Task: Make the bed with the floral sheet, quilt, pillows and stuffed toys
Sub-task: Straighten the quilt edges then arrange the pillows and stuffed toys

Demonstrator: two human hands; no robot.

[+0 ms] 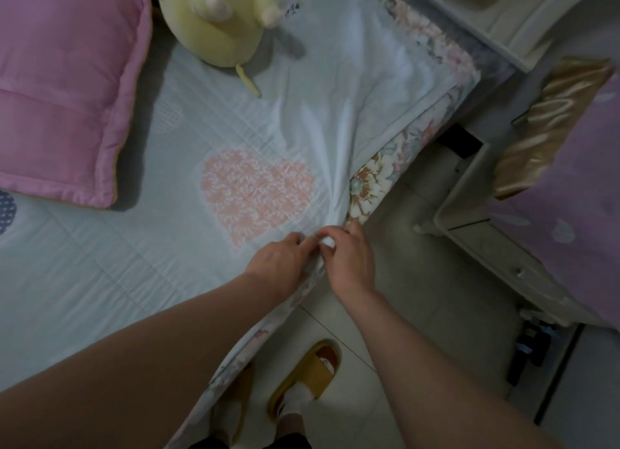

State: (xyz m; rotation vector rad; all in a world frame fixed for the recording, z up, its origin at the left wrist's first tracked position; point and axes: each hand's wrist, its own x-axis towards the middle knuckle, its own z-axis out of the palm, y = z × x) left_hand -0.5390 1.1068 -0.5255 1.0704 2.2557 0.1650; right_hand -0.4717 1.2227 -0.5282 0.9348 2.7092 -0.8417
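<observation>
Fingers first: my left fingers [302, 240] and right fingers [337, 234] were curled in tight, tips nearly touching, pinching one bunched white fold of the heart-print cover [141, 247] between them. Left hand [280, 262] sat on top of the cover, and right hand [350, 264] hung just over the side. Both were right at the edge of the bed [446, 96] where I stood. Creases fanned away from that pinch, up across the cover past the big pink heart [256, 195].

Just beyond my right thumb, the floral sheet [369, 183] showed along that same edge, below the cover's hem, and it ran on down the side past my left forearm.

Farther out, the yellow stuffed toy [208, 22] lay on the cover toward the far end of the bed. The folded pink quilt [67, 96] lay well across from my edge, on the opposite side. Off the bed, a lilac pillow [577, 213] with a gold satin trim rested on the white bedside cabinet [469, 220]. My yellow slipper [310, 371] stood on the tiled floor [419, 297].
</observation>
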